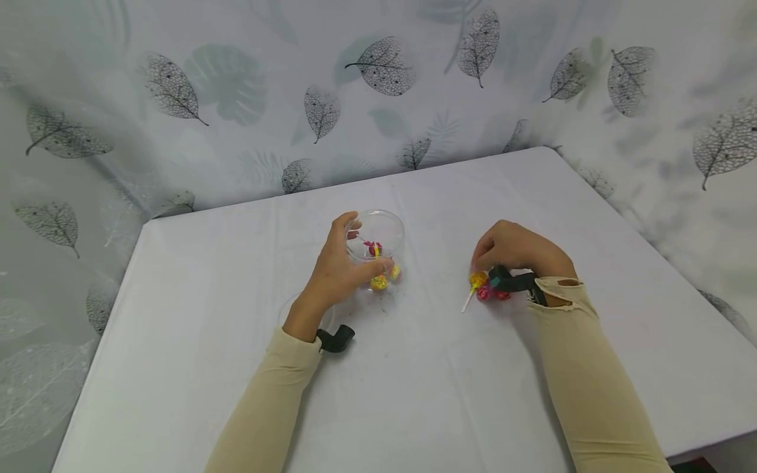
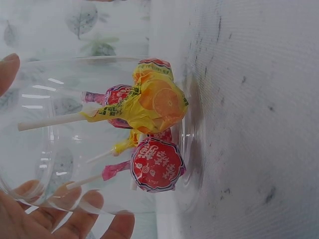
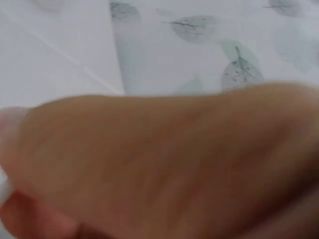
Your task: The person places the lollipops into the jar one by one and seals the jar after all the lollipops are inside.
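My left hand [image 1: 345, 266] grips a clear plastic jar [image 1: 387, 226], its thumb and fingers curled round the wall. Inside are several wrapped lollipops, among them a yellow one [image 2: 157, 104] with an orange printed on it and a red one [image 2: 157, 164]. The jar's base is right at the white cloth in the left wrist view. My right hand [image 1: 517, 249] is bent down over a small group of lollipops. Its fingertips are right at an orange-yellow lollipop [image 1: 478, 280]; the hand hides the grip, so I cannot tell whether it is pinched. Red lollipops [image 1: 483, 293] lie beside it.
A clear round lid [image 1: 286, 315] lies on the table partly under my left wrist. The white cloth-covered table [image 1: 177, 368] meets a leaf-patterned curtain [image 1: 236, 144] at the back and sides. Small dark specks [image 2: 269, 194] dot the cloth near the jar.
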### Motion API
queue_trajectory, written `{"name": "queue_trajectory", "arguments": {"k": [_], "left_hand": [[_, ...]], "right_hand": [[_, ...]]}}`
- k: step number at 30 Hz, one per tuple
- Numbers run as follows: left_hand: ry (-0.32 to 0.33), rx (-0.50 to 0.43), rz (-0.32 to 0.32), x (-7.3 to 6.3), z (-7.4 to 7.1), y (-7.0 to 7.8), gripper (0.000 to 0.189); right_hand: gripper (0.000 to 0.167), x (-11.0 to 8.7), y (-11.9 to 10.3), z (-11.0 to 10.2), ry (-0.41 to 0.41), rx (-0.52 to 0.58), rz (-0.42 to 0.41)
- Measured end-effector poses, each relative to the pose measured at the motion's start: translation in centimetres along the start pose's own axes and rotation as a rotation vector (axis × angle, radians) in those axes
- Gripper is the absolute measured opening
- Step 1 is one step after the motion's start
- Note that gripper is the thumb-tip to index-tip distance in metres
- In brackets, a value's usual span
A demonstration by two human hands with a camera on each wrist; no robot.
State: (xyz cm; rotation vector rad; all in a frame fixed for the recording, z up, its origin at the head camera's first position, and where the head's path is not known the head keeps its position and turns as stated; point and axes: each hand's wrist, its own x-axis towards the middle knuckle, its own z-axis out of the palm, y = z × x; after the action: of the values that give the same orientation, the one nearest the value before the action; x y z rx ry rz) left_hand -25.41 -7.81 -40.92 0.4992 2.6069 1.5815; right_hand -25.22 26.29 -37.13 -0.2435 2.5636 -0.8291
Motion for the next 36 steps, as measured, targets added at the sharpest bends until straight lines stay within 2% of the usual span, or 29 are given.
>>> {"name": "queue_trajectory", "arguments": {"k": [5,13,21,26,33,36], "left_hand": [[0.001,0.005,-0.005,0.0,-0.1,0.0,0.103],[0.002,0.003,0.006,0.0,-0.2,0.0,0.104],[0.0,0.001,0.009,-0.1,-0.2,0.0,0.104],[-0.007,0.007,0.006,-0.1,-0.1,0.0,0.105],[-0.005,0.011,0.006,-0.1,0.0,-0.1,0.105],[-0.004,0.007,0.009,-0.1,0.0,0.0,0.105]], "right_hand": [[0.015,-0.3,0.1,-0.7,0.06,0.015,-0.011],[0.024,-0.7,-0.1,-1.3,0.116,0.076,0.065],[0.018,-0.9,0.3,-1.5,0.079,-0.003,0.05],[0.02,-1.4,0.7,-1.7,0.086,-0.001,0.034],[0.025,-2.0,0.4,-2.2,0.087,0.059,0.038],[0.024,-1.8,0.6,-2.2,0.084,0.023,0.051]]}}
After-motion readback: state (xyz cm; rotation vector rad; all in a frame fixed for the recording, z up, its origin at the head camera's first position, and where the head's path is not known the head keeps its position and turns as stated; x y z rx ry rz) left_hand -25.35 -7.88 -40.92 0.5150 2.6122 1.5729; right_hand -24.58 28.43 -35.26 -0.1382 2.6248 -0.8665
